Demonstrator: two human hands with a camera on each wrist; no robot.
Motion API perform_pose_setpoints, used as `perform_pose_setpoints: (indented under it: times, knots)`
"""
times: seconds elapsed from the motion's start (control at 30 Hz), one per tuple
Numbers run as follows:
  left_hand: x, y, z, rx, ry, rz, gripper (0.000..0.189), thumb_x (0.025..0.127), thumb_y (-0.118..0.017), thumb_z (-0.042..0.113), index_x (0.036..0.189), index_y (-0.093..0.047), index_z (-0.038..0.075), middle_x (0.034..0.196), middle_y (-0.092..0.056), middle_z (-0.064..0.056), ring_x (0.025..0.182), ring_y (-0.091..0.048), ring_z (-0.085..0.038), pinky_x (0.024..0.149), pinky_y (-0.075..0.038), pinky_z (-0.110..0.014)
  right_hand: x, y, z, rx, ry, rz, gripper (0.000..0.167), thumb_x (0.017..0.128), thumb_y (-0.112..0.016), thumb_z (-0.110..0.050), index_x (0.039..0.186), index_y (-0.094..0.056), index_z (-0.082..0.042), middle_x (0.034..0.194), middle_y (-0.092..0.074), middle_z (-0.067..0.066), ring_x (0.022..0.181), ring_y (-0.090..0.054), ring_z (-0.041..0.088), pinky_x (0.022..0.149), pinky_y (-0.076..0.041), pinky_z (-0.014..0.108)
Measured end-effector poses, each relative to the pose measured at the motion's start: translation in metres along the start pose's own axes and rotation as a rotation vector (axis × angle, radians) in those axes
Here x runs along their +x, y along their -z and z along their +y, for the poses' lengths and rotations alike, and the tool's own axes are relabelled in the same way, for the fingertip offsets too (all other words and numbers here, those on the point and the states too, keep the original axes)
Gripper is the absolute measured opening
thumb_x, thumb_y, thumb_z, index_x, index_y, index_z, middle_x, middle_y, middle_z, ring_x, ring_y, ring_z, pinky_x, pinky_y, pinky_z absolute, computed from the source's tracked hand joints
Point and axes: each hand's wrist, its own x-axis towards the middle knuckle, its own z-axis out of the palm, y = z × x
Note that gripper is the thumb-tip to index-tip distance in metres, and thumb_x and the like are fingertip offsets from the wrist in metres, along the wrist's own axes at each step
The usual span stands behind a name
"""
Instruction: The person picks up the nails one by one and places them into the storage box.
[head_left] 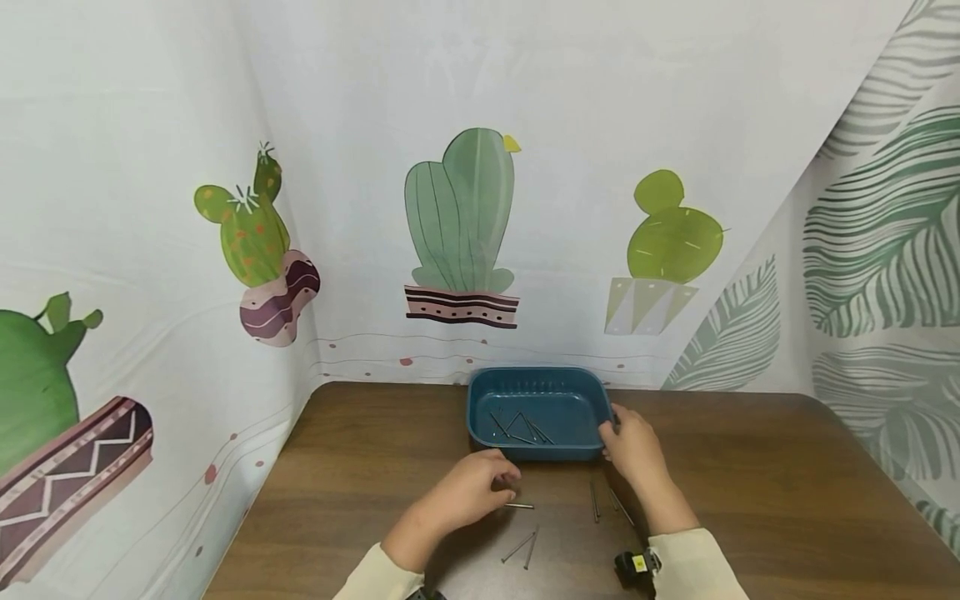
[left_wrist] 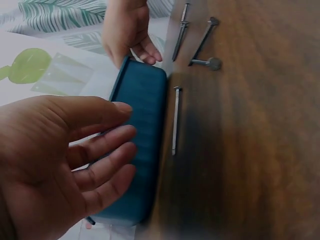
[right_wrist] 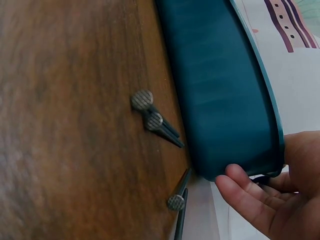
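Note:
A blue rectangular tray (head_left: 540, 452) stands at the back of the table, with several nails (head_left: 522, 427) lying in its left half. At the tray's right end, my right hand (head_left: 637, 446) grips the rim and corner; in the right wrist view its fingertips (right_wrist: 235, 182) touch the end wall. My left hand (head_left: 468, 492) hovers in front of the tray's left side, fingers loosely bent and nothing between them. Just beside its fingertips lies a single nail (head_left: 521, 505). Two crossed nails (head_left: 519, 546) lie nearer the front.
More nails (head_left: 596, 502) rest on the brown wooden table (head_left: 360, 467), in front of the tray's right end and close to the right forearm. Behind the table hangs a white cloth (head_left: 360, 250) with cactus prints, right against the tray's back.

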Motion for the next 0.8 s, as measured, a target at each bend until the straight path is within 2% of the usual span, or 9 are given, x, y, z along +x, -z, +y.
perform_pose_setpoints:
  times: [0.13, 0.27, 0.4, 0.8]
  knots:
    - [-0.003, -0.007, -0.001, 0.047, -0.014, -0.046, 0.013, 0.086, -0.077, 0.018, 0.099, -0.077, 0.018, 0.093, -0.064, 0.012, 0.086, -0.061, 0.003, 0.08, -0.05, -0.014, 0.0, -0.001, 0.0, 0.001, -0.002, 0.005, 0.052, 0.095, -0.048, -0.011, 0.14, -0.046, 0.016, 0.116, -0.059, 0.032, 0.06, -0.066, 0.012, 0.056, -0.057, 0.026]
    - [-0.005, -0.013, -0.001, 0.085, -0.023, -0.071, 0.014, 0.086, -0.079, 0.019, 0.099, -0.076, 0.018, 0.094, -0.064, 0.011, 0.086, -0.059, 0.003, 0.081, -0.05, -0.014, 0.0, 0.0, 0.0, 0.005, -0.003, 0.0, 0.052, 0.095, -0.048, -0.011, 0.14, -0.046, 0.016, 0.117, -0.058, 0.033, 0.061, -0.066, 0.012, 0.056, -0.057, 0.026]
    - [-0.006, -0.016, -0.001, 0.102, -0.014, -0.07, 0.016, 0.085, -0.08, 0.018, 0.1, -0.076, 0.017, 0.092, -0.063, 0.01, 0.084, -0.057, 0.002, 0.08, -0.049, -0.013, 0.0, 0.0, 0.001, 0.0, 0.0, -0.007, 0.053, 0.096, -0.047, -0.012, 0.141, -0.046, 0.015, 0.117, -0.058, 0.032, 0.062, -0.066, 0.013, 0.057, -0.056, 0.026]
    - [-0.006, -0.021, -0.002, 0.127, -0.015, -0.029, 0.005, 0.085, -0.077, 0.016, 0.086, -0.073, 0.019, 0.082, -0.057, 0.011, 0.076, -0.049, 0.003, 0.071, -0.044, -0.012, 0.001, 0.001, 0.001, -0.02, 0.014, -0.003, 0.052, 0.096, -0.048, -0.012, 0.14, -0.046, 0.016, 0.118, -0.059, 0.033, 0.061, -0.067, 0.012, 0.058, -0.056, 0.026]
